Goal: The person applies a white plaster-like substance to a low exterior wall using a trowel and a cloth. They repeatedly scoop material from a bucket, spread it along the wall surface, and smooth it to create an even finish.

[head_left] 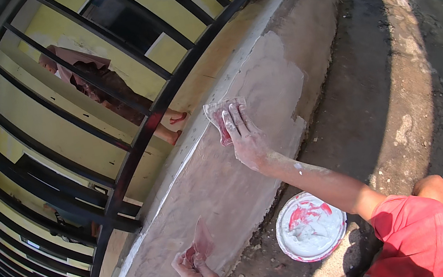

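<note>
My right hand point(247, 138), dusted white, presses a red putty scraper point(224, 129) with a pale, coated edge against the upper part of the low wall point(262, 103). Its fingers lie over the scraper's face. Lower down, my left hand point(199, 276) pinches a second putty scraper point(202, 239), reddish and see-through, tilted up in front of the wall. Patches of lighter and darker grey coating cover the wall face. Below my right forearm stands a round bucket point(282, 239) holding white paste point(315, 236) with pinkish-red smears on it.
A black metal railing point(156, 111) runs along the wall top on the left. Behind it a person point(103, 87) is on the porch beside a yellow building point(172, 7). On the right a rough dirt path point(406, 132) follows the wall's foot.
</note>
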`<state>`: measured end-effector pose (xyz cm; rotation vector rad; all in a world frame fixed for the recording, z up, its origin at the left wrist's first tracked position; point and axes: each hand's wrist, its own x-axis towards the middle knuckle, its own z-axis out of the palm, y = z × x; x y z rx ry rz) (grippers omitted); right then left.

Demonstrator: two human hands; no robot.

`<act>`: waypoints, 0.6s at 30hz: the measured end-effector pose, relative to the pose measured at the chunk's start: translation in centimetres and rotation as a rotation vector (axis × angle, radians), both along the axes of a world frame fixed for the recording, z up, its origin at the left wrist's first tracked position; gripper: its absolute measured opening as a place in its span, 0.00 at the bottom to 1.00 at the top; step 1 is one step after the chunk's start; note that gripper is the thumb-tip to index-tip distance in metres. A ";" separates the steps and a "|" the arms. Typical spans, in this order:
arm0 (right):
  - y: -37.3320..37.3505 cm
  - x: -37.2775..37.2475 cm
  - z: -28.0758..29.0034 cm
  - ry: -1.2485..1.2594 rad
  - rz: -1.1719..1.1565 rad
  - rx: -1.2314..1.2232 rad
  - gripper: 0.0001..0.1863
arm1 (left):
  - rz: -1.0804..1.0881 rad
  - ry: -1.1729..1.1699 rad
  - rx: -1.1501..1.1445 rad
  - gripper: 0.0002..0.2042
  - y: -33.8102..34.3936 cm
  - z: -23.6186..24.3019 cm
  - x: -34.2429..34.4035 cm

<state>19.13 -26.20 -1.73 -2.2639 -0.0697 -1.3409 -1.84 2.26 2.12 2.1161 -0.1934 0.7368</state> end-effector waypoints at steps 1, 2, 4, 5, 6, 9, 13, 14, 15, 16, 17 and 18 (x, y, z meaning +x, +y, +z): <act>0.8 0.5 -1.5 0.007 -0.025 -0.051 0.36 | -0.022 -0.008 0.014 0.14 -0.3 0.1 0.3; 2.0 0.2 -2.9 0.017 -0.034 -0.097 0.36 | -0.028 -0.012 0.034 0.13 -0.2 0.0 0.4; 4.9 -2.6 -6.0 0.059 0.075 -0.129 0.37 | -0.010 -0.021 0.058 0.13 0.1 0.1 0.3; 4.9 -3.8 -6.8 0.072 0.114 -0.152 0.37 | -0.013 -0.033 0.053 0.13 -0.4 0.3 0.5; 4.5 -4.8 -7.4 0.111 0.173 -0.093 0.37 | -0.014 -0.037 0.057 0.13 -0.7 0.3 0.5; 1.7 -6.0 -6.7 0.138 0.287 0.169 0.36 | -0.047 0.022 0.025 0.12 -0.8 0.7 0.4; -4.9 -3.1 0.2 0.216 0.143 0.415 0.34 | -0.028 0.019 0.035 0.12 -0.7 0.2 0.2; -5.8 -2.3 1.6 0.292 0.108 0.373 0.34 | -0.025 0.021 0.016 0.12 -0.8 0.1 0.6; -5.6 -1.8 2.2 0.372 0.080 0.340 0.34 | -0.015 0.028 0.006 0.13 -0.9 0.1 0.8; -3.9 -1.5 1.2 0.268 0.036 0.221 0.33 | -0.037 0.039 -0.078 0.13 -1.2 0.1 1.2; -1.1 -1.9 -0.5 0.163 -0.006 0.104 0.32 | -0.057 0.049 -0.159 0.14 -1.5 0.2 1.6; 1.8 -3.4 -1.7 0.216 0.097 0.044 0.32 | -0.066 0.062 -0.235 0.14 -1.6 0.2 1.8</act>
